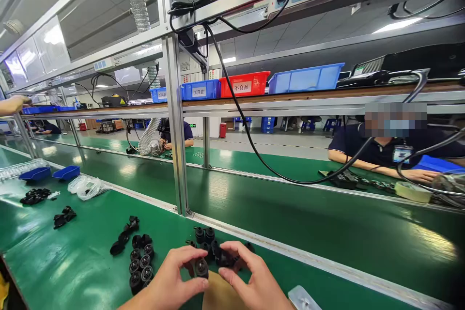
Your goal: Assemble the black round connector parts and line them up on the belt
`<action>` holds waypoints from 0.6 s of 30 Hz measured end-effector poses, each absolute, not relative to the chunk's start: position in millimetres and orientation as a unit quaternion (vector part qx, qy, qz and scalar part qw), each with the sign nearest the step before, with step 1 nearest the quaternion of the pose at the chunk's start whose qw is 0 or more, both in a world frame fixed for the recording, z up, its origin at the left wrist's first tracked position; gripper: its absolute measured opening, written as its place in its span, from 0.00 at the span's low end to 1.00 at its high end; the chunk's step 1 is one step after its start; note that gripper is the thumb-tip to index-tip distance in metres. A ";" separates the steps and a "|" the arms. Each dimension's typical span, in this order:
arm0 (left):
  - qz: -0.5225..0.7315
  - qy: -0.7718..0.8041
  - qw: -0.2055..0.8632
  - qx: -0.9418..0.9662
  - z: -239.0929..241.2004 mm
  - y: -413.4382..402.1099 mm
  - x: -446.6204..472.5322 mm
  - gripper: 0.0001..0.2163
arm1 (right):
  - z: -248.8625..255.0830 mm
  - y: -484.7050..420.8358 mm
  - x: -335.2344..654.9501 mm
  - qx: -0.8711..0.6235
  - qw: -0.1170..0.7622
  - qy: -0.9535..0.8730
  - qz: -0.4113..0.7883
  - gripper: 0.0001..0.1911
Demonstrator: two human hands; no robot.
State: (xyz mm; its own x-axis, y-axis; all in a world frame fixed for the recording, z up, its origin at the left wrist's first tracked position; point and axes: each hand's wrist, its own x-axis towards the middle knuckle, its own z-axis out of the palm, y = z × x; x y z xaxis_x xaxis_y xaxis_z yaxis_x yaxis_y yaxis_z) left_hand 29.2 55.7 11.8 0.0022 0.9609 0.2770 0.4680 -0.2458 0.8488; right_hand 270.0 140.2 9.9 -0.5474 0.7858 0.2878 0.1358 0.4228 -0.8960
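Note:
My left hand (178,273) pinches a small black round part (201,268) between thumb and fingers, its ringed end facing me. Close beside it, my right hand (250,273) has thumb and fingers closed around another black part (225,257), partly hidden by the fingers. The two parts are held apart. Just beyond my hands stands a cluster of black cylindrical parts (204,235) on the green bench. Left of my left hand, several black round parts (141,264) are set in rows. Below my hands lies a brown cardboard-like piece (220,293).
More black parts (125,236) lie further left, with blue trays (66,173) and a clear plastic bag (87,186) behind. A metal post (176,131) rises at the bench's back edge; a black cable (247,131) hangs beside it. Co-workers sit across the green conveyor belt (290,218).

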 end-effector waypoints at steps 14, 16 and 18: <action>0.534 0.450 0.369 0.613 -10.1 58.3 39.1 0.21 | 2.6 134.6 263.7 -0.269 0.399 -0.778 0.404 0.16; 0.530 0.467 0.351 0.615 -22.2 58.0 36.6 0.20 | 2.9 134.4 263.1 -0.238 0.414 -0.789 0.386 0.15; 0.529 0.481 0.327 0.618 -31.7 58.1 33.8 0.20 | 4.6 133.3 262.5 -0.201 0.432 -0.802 0.361 0.16</action>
State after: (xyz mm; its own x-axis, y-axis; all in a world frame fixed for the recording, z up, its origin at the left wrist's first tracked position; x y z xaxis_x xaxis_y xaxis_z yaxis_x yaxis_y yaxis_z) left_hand 33.8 58.1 -31.7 -0.0233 0.9404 0.3394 0.2494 -0.3233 0.9129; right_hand 262.5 133.3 4.6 -0.5463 0.6336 0.5479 0.0097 0.6589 -0.7522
